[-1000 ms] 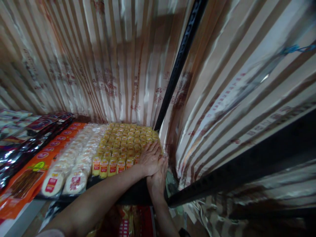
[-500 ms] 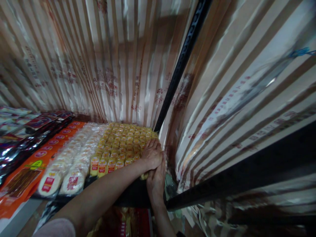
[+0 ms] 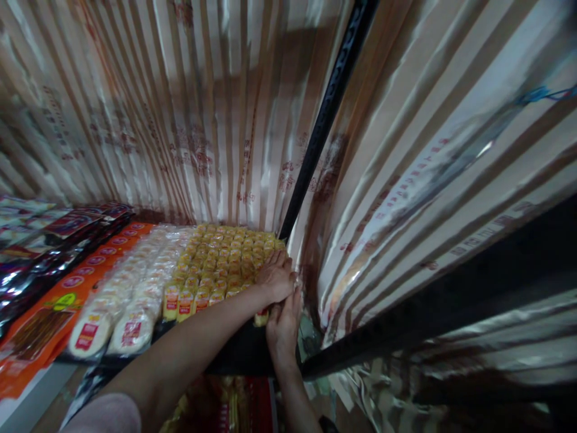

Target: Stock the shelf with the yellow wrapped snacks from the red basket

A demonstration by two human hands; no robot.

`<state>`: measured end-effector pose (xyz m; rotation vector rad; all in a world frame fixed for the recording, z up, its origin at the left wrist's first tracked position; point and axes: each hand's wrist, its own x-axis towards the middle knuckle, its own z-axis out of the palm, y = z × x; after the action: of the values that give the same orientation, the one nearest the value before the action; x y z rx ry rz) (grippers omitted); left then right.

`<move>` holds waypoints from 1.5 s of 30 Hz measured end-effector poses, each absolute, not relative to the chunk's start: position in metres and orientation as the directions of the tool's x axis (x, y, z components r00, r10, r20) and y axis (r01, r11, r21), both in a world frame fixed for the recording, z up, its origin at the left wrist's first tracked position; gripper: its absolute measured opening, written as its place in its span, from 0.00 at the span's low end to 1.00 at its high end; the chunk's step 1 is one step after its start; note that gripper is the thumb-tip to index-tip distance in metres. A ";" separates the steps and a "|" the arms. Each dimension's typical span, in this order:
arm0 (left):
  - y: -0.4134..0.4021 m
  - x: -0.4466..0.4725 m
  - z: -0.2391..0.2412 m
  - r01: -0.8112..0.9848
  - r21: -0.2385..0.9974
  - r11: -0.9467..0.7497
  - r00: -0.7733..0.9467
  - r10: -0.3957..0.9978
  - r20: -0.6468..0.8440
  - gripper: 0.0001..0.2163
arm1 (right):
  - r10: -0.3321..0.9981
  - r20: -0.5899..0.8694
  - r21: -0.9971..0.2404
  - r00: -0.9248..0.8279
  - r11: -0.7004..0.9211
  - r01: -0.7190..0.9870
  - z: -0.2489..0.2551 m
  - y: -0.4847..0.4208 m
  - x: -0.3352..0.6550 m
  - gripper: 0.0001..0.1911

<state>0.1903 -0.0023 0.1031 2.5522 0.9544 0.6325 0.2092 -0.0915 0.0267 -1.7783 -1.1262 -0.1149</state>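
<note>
Rows of small yellow wrapped snack packs (image 3: 225, 252) with red labels stand tightly together on a dark shelf (image 3: 241, 352). My left hand (image 3: 276, 278) lies flat over the packs at the right end, its fingers stretched toward the back. Just below it, my right hand (image 3: 283, 328) is held upright along the right side of the rows, fingers extended and their tips partly behind my left hand. One pack's red label shows between my forearm and my right hand. Neither hand visibly grips anything.
Left of the yellow packs lie two rows of clear-wrapped round white cakes (image 3: 130, 334), an orange snack bag (image 3: 40, 325) and dark shiny bags (image 3: 27, 270). A black metal post (image 3: 315, 144) rises at the corner, with a black rail (image 3: 428, 294) at right. Printed pleated sheeting (image 3: 216, 120) hangs behind.
The view has shifted slightly. My hands stay at the right end of the yellow packs, and a red label by my right hand now shows more plainly.
</note>
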 end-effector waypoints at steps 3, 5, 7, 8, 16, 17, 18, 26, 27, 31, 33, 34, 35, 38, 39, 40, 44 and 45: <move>-0.009 0.182 0.110 0.521 0.496 -0.695 0.635 0.704 0.318 0.19 | 0.616 0.497 -0.704 0.612 -0.126 0.699 0.023 -0.093 0.212 0.29; -0.018 0.172 0.110 0.513 0.548 -0.660 0.594 0.734 0.328 0.19 | 0.608 0.494 -0.713 0.621 -0.125 0.690 0.024 -0.095 0.212 0.29; -0.033 0.158 0.105 0.511 0.617 -0.598 0.517 0.787 0.335 0.18 | 0.604 0.507 -0.713 0.614 -0.107 0.693 0.027 -0.099 0.210 0.28; -0.042 0.149 0.101 0.506 0.650 -0.567 0.473 0.813 0.340 0.17 | 0.607 0.514 -0.711 0.605 -0.094 0.697 0.029 -0.102 0.208 0.28; -0.114 0.092 0.075 0.370 0.848 -0.379 0.324 0.908 0.265 0.15 | 0.740 0.444 -0.665 0.504 -0.105 0.740 0.020 -0.119 0.189 0.23; -0.119 0.087 0.072 0.374 0.858 -0.353 0.321 0.917 0.237 0.16 | 0.749 0.444 -0.652 0.492 -0.107 0.751 0.018 -0.119 0.188 0.23; -0.124 0.082 0.068 0.379 0.864 -0.333 0.318 0.923 0.216 0.16 | 0.753 0.447 -0.640 0.483 -0.108 0.761 0.017 -0.118 0.187 0.24; -0.145 0.057 0.025 0.310 0.869 -0.385 0.328 0.901 0.283 0.15 | 0.746 0.475 -0.618 0.467 -0.095 0.780 0.027 -0.103 0.187 0.27; -0.145 0.056 0.022 0.313 0.868 -0.386 0.329 0.901 0.282 0.15 | 0.748 0.473 -0.612 0.466 -0.102 0.784 0.027 -0.102 0.186 0.27; -0.144 0.055 0.016 0.324 0.863 -0.387 0.334 0.901 0.279 0.16 | 0.756 0.460 -0.585 0.465 -0.136 0.800 0.025 -0.100 0.184 0.27; -0.144 0.054 0.015 0.330 0.862 -0.384 0.333 0.902 0.274 0.15 | 0.759 0.452 -0.583 0.469 -0.146 0.799 0.024 -0.101 0.184 0.28; -0.143 0.054 0.014 0.332 0.860 -0.387 0.337 0.901 0.275 0.15 | 0.760 0.448 -0.586 0.471 -0.148 0.797 0.024 -0.102 0.185 0.28; -0.144 0.053 0.014 0.333 0.856 -0.395 0.344 0.896 0.280 0.16 | 0.759 0.446 -0.590 0.474 -0.148 0.793 0.024 -0.103 0.186 0.28; -0.146 0.052 0.013 0.337 0.836 -0.434 0.363 0.879 0.310 0.17 | 0.758 0.451 -0.600 0.471 -0.132 0.789 0.024 -0.103 0.189 0.27; -0.146 0.053 0.014 0.335 0.831 -0.444 0.360 0.875 0.323 0.17 | 0.757 0.456 -0.606 0.469 -0.122 0.786 0.024 -0.103 0.189 0.27; -0.146 0.053 0.017 0.330 0.828 -0.453 0.356 0.872 0.336 0.17 | 0.750 0.461 -0.616 0.474 -0.113 0.779 0.024 -0.103 0.190 0.26; -0.131 0.062 0.046 0.320 0.789 -0.525 0.367 0.836 0.407 0.17 | 0.711 0.460 -0.674 0.532 -0.111 0.731 0.025 -0.103 0.190 0.25; -0.123 0.066 0.057 0.338 0.762 -0.552 0.383 0.820 0.425 0.17 | 0.709 0.451 -0.679 0.542 -0.122 0.724 0.026 -0.104 0.190 0.25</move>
<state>0.0662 -0.1232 0.0572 2.0746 0.9912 1.0989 0.1903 -0.1036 0.0261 -1.8447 -1.1790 -0.0203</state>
